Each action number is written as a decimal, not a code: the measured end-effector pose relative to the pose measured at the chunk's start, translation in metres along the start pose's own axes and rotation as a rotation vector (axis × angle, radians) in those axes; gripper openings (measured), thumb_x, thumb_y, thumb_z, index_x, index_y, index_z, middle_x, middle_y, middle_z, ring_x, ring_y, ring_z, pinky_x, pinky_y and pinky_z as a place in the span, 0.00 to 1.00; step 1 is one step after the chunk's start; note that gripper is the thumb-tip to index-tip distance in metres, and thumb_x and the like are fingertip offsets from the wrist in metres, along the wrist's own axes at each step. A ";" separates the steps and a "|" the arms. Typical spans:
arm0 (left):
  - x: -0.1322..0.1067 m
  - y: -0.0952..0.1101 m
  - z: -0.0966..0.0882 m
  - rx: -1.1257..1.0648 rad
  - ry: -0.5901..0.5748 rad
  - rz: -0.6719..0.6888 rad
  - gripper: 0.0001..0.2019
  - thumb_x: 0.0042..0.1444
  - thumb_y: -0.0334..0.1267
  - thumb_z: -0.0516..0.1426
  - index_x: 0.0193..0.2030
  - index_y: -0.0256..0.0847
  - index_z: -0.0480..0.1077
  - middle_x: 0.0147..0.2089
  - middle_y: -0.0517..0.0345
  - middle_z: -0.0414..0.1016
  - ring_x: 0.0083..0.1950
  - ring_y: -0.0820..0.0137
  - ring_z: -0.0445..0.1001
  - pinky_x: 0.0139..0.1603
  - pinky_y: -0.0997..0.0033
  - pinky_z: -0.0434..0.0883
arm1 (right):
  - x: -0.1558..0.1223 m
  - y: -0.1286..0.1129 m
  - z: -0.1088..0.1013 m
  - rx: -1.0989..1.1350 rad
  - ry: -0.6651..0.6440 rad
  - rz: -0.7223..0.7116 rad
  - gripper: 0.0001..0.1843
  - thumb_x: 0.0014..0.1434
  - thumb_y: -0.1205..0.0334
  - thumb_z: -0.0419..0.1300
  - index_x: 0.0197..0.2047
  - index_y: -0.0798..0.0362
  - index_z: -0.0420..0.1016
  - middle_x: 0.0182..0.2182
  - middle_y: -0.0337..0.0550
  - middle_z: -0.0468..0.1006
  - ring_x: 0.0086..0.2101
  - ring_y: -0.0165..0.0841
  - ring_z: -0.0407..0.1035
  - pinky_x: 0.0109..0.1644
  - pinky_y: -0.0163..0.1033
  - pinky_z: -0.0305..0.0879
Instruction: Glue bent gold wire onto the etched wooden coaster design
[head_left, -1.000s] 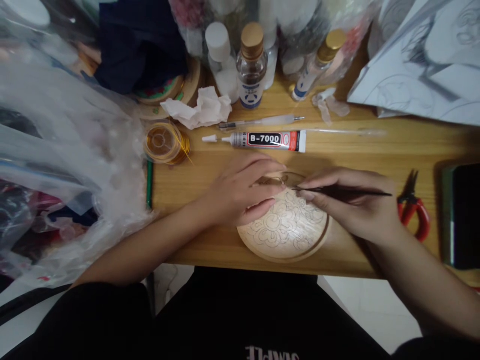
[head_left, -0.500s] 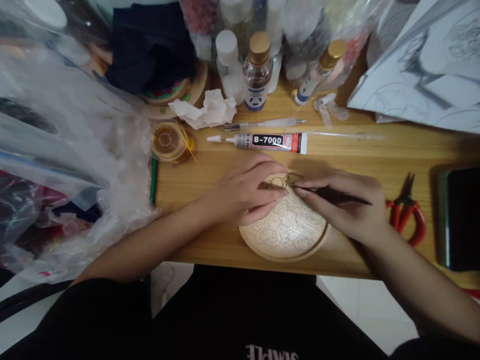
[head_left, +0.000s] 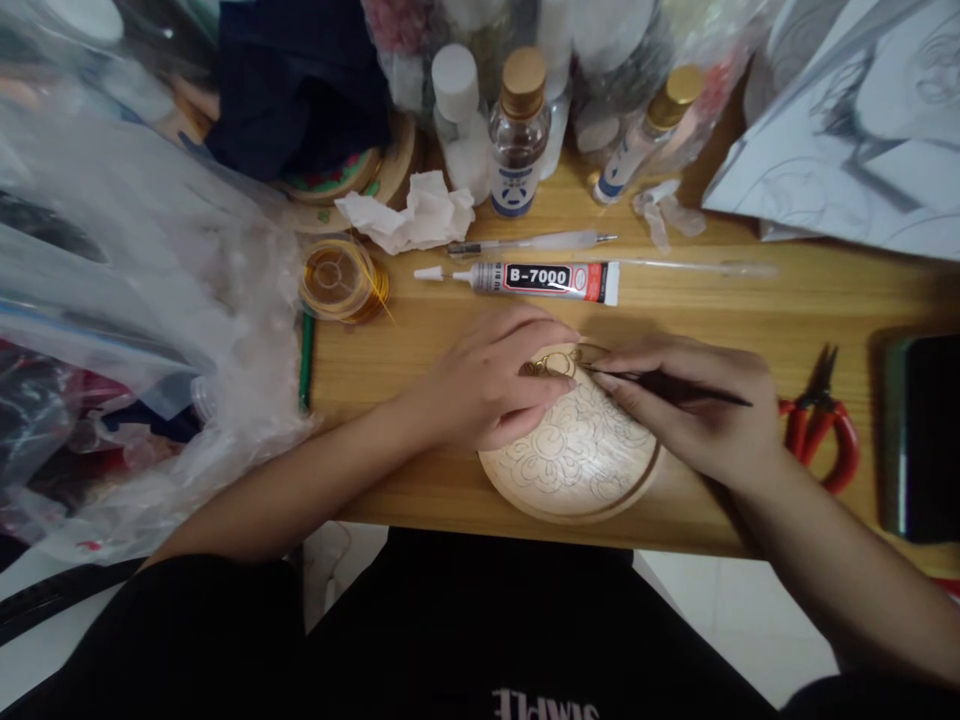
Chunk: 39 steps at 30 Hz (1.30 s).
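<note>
A round wooden disc (head_left: 577, 462) with a drawn floral pattern lies near the table's front edge. My left hand (head_left: 491, 385) rests on its upper left part, fingers curled and pressing a bent piece of gold wire (head_left: 551, 366) against the wood. My right hand (head_left: 694, 410) lies on the disc's right side and pinches thin dark tweezers (head_left: 675, 390). The tweezers' tip meets the wire near the disc's top edge.
A B-7000 glue tube (head_left: 540, 279), a pen (head_left: 532, 243), a gold wire spool (head_left: 339, 280), crumpled tissue (head_left: 409, 218) and bottles (head_left: 517, 135) lie behind. Red pliers (head_left: 821, 430) and a dark phone (head_left: 926, 435) sit right. Plastic bags (head_left: 135, 300) crowd the left; drawings (head_left: 847, 130) top right.
Both hands stay on the disc. The tweezers have shifted slightly in my right hand and their tip has worked a little along the wire; the view has moved slightly.
</note>
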<state>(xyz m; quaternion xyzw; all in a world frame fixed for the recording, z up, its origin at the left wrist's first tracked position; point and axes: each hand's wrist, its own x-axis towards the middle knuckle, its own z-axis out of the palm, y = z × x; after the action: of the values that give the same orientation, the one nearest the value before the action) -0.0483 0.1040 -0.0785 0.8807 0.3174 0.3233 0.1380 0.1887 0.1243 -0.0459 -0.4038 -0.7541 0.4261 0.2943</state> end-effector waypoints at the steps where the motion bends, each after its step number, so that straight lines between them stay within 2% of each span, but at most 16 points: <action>1: 0.000 0.000 0.000 0.004 -0.001 -0.001 0.09 0.61 0.33 0.56 0.45 0.43 0.76 0.56 0.49 0.72 0.57 0.58 0.68 0.54 0.53 0.73 | 0.000 0.000 0.000 0.002 -0.001 0.004 0.07 0.56 0.66 0.67 0.40 0.47 0.81 0.34 0.39 0.84 0.34 0.32 0.78 0.35 0.38 0.73; 9: 0.001 0.000 -0.001 -0.002 -0.003 0.015 0.09 0.60 0.32 0.57 0.45 0.40 0.76 0.55 0.45 0.72 0.56 0.56 0.69 0.53 0.51 0.74 | 0.001 0.000 0.000 0.037 -0.022 -0.002 0.09 0.56 0.68 0.67 0.40 0.46 0.81 0.36 0.39 0.84 0.35 0.32 0.78 0.39 0.39 0.74; 17: 0.002 0.003 -0.005 0.038 -0.043 -0.006 0.09 0.61 0.33 0.56 0.45 0.42 0.76 0.56 0.48 0.72 0.57 0.58 0.70 0.55 0.54 0.74 | 0.000 0.000 0.001 0.022 0.004 0.022 0.08 0.56 0.67 0.68 0.40 0.47 0.82 0.36 0.38 0.84 0.35 0.31 0.78 0.37 0.38 0.73; 20: 0.001 0.002 -0.005 0.066 -0.015 -0.021 0.10 0.62 0.35 0.55 0.48 0.42 0.73 0.56 0.49 0.73 0.57 0.60 0.71 0.55 0.55 0.74 | 0.001 -0.001 0.001 0.022 -0.010 0.015 0.08 0.57 0.67 0.67 0.40 0.47 0.81 0.36 0.38 0.84 0.35 0.31 0.77 0.38 0.38 0.73; 23: 0.001 0.002 -0.003 0.087 0.004 -0.037 0.12 0.61 0.35 0.55 0.51 0.40 0.72 0.57 0.47 0.73 0.58 0.57 0.70 0.56 0.53 0.73 | 0.001 -0.002 0.001 0.020 -0.021 0.022 0.07 0.57 0.66 0.67 0.40 0.47 0.81 0.36 0.39 0.84 0.35 0.32 0.78 0.37 0.39 0.74; 26: 0.001 0.003 -0.002 0.078 -0.003 -0.034 0.11 0.60 0.34 0.55 0.49 0.36 0.73 0.56 0.42 0.73 0.58 0.55 0.70 0.56 0.51 0.73 | 0.001 -0.002 0.001 0.012 -0.022 0.021 0.07 0.57 0.67 0.67 0.39 0.48 0.81 0.36 0.38 0.84 0.34 0.31 0.77 0.37 0.38 0.74; 31: 0.002 0.005 -0.002 0.071 0.019 -0.047 0.11 0.60 0.33 0.56 0.49 0.36 0.72 0.56 0.42 0.72 0.58 0.55 0.70 0.56 0.51 0.74 | 0.002 -0.003 0.000 0.012 -0.010 0.014 0.07 0.56 0.67 0.67 0.39 0.48 0.81 0.35 0.39 0.84 0.34 0.30 0.78 0.36 0.37 0.73; 34: 0.003 0.007 -0.005 0.073 -0.044 -0.066 0.14 0.61 0.35 0.56 0.52 0.35 0.71 0.58 0.41 0.71 0.60 0.54 0.69 0.58 0.50 0.72 | 0.003 -0.006 0.000 0.009 0.001 0.045 0.04 0.56 0.65 0.68 0.37 0.49 0.81 0.33 0.39 0.84 0.31 0.31 0.77 0.32 0.36 0.72; 37: 0.004 0.008 -0.008 0.102 -0.128 -0.064 0.17 0.63 0.39 0.56 0.56 0.34 0.70 0.60 0.39 0.69 0.62 0.51 0.67 0.60 0.47 0.71 | 0.003 -0.008 0.000 0.029 0.096 0.111 0.02 0.56 0.65 0.67 0.33 0.48 0.80 0.28 0.37 0.82 0.27 0.29 0.75 0.28 0.35 0.70; 39: 0.004 0.009 -0.010 0.117 -0.155 -0.067 0.19 0.63 0.40 0.57 0.57 0.34 0.70 0.62 0.38 0.68 0.63 0.50 0.66 0.60 0.46 0.71 | 0.004 -0.009 0.001 0.069 0.158 0.125 0.04 0.56 0.65 0.66 0.31 0.47 0.78 0.26 0.36 0.80 0.24 0.28 0.72 0.27 0.35 0.69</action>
<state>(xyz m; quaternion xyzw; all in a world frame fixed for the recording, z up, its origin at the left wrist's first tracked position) -0.0480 0.1002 -0.0653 0.8985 0.3534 0.2305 0.1214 0.1831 0.1244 -0.0383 -0.4722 -0.6868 0.4360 0.3394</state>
